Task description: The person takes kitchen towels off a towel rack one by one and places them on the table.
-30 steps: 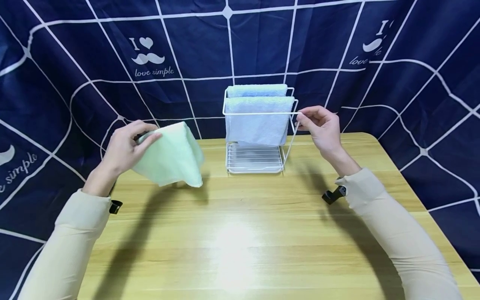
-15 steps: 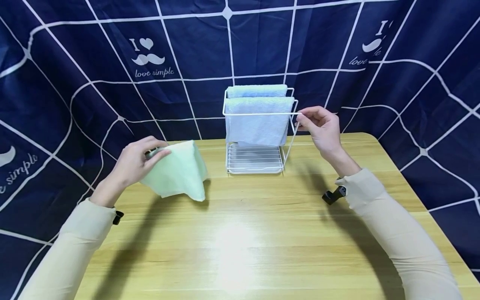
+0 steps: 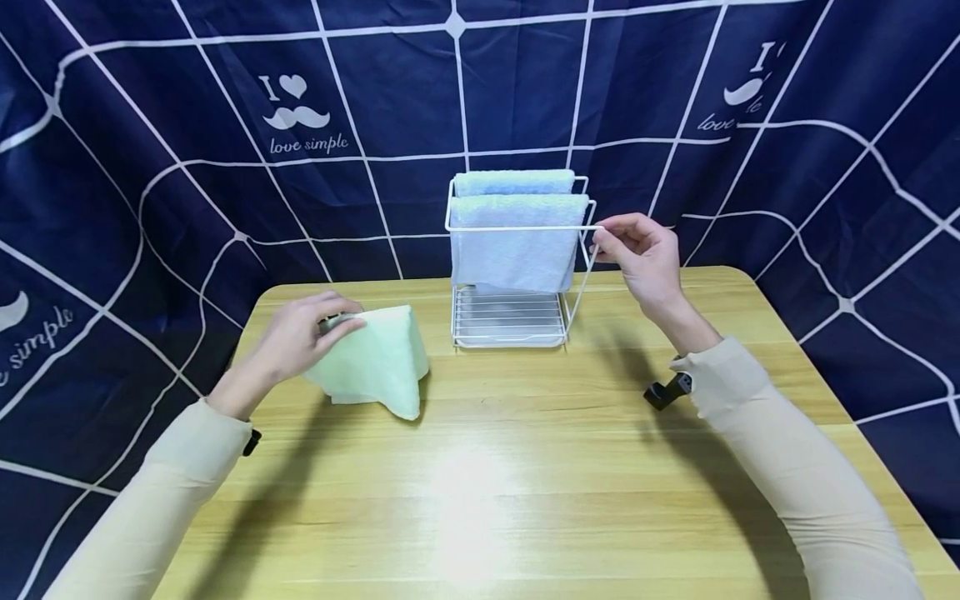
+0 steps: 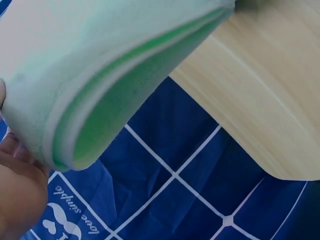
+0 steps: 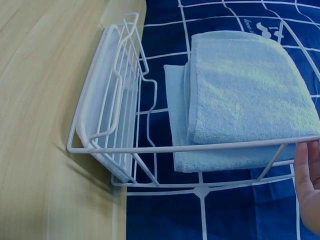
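Observation:
My left hand [image 3: 303, 333] pinches the upper left edge of a pale green towel [image 3: 378, 354], folded in layers, whose lower corner hangs close over the table; I cannot tell if it touches. In the left wrist view the folded layers of the green towel [image 4: 95, 95] curve open. A white wire rack [image 3: 517, 227] stands at the back of the table, two light blue towels draped over its bars. The front blue towel [image 3: 517, 250] partly covers the rear blue towel [image 3: 517, 181]. With thumb and fingers my right hand [image 3: 641, 258] grips the rack's front right top corner.
Under the towels, the rack has a wire shelf with a white drip tray [image 3: 510, 340]. The wood table [image 3: 480, 467] ends just behind the rack, where a dark blue checked curtain [image 3: 397, 92] hangs. The curtain also closes off both sides.
My left hand has moved down and to the right with the green towel, lowering it toward the table. My right hand and the rack stay in place.

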`<state>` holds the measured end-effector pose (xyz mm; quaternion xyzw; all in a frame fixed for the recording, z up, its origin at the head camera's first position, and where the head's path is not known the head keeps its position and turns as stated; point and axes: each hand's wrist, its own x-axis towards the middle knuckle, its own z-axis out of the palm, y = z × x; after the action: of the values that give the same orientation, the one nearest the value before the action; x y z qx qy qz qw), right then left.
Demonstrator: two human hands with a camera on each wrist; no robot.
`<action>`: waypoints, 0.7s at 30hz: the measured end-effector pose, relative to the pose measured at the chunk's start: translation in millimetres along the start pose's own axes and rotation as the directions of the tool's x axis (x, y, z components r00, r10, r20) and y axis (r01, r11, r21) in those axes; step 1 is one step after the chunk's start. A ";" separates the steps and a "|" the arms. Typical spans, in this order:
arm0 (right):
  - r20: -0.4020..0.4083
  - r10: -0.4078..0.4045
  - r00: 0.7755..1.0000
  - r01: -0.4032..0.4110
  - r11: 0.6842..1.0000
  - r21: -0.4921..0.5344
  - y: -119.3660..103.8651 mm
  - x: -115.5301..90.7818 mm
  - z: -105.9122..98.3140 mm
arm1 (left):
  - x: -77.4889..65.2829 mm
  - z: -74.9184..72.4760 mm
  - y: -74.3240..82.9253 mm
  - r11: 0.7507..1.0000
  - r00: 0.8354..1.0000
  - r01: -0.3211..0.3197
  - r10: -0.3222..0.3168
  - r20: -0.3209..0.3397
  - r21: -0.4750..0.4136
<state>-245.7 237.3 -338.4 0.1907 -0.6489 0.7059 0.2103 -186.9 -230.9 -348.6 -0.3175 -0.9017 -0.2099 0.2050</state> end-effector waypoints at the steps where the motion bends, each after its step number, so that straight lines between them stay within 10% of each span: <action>1: 0.001 -0.001 1.000 0.001 1.000 -0.003 0.0 -0.1 0.0 | 0.3 1.7 0.1 1.000 1.000 0.005 -0.005 0.008 0.001; 21: 0.001 0.000 1.000 0.000 1.000 -0.005 2.3 -0.6 -0.6 | 20.0 22.7 -9.9 0.995 0.992 0.097 -0.096 0.084 -0.006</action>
<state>-246.5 237.7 -340.7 0.1903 -0.6506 0.7044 0.2104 -213.1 -216.6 -359.8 -0.2829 -0.9228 -0.2106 0.1552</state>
